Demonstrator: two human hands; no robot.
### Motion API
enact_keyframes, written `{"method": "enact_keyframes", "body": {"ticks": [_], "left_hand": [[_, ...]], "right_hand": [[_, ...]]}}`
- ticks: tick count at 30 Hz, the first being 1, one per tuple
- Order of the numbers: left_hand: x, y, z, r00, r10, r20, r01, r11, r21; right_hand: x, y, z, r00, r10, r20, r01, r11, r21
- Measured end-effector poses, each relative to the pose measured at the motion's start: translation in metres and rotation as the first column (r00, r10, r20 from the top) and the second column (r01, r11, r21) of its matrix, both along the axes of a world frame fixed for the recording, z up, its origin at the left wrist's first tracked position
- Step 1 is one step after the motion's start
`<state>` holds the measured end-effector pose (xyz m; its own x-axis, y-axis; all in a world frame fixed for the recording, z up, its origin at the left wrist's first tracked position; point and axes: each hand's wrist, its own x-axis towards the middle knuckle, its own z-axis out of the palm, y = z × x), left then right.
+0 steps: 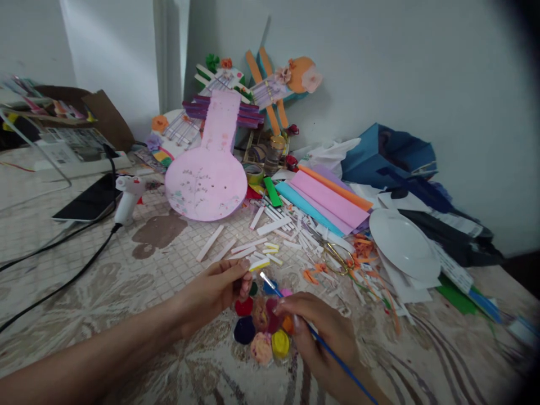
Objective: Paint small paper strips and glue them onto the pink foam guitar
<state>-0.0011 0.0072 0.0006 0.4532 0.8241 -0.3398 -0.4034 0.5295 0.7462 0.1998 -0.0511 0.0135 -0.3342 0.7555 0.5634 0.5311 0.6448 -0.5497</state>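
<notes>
My left hand [215,289] pinches a short white paper strip [258,264] with a yellow edge, held just above the table. My right hand [323,334] grips a thin blue paintbrush [295,315], its pale tip pointing up-left and nearly touching the strip. Between and under both hands lies a round paint palette [264,329] with wells of red, dark blue, yellow, pink and orange. Several more white strips [253,244] lie scattered just beyond the hands.
A pink guitar-shaped cutout [206,180] leans at the back centre. A white glue gun [126,197] with black cord and a dark tablet [88,199] are at left. Coloured paper sheets [324,199], a white plate [403,244], scissors [340,259] and blue bags [388,152] crowd the right.
</notes>
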Motion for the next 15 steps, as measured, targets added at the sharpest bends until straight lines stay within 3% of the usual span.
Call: {"method": "enact_keyframes", "body": {"ticks": [3, 6, 10, 14, 15], "left_hand": [[-0.005, 0.005, 0.001, 0.989, 0.011, -0.148, 0.012, 0.988, 0.153], [-0.013, 0.015, 0.004, 0.900, 0.071, -0.430, 0.120, 0.908, 0.402], [-0.017, 0.028, 0.009, 0.721, 0.202, -0.663, 0.315, 0.757, 0.573], [-0.002, 0.043, 0.016, 0.528, 0.317, -0.788, 0.511, 0.622, 0.593], [0.003, 0.048, 0.017, 0.450, 0.364, -0.816, 0.576, 0.580, 0.576]], "right_hand": [[0.009, 0.002, -0.004, 0.984, -0.164, -0.065, 0.161, 0.986, -0.047], [0.020, 0.007, -0.006, 0.910, -0.348, -0.226, 0.324, 0.936, -0.135], [0.027, 0.017, -0.005, 0.867, -0.356, -0.349, 0.292, 0.930, -0.221], [0.029, 0.021, -0.009, 0.863, -0.339, -0.374, 0.242, 0.928, -0.283], [0.030, 0.021, -0.010, 0.862, -0.340, -0.376, 0.238, 0.926, -0.293]]}}
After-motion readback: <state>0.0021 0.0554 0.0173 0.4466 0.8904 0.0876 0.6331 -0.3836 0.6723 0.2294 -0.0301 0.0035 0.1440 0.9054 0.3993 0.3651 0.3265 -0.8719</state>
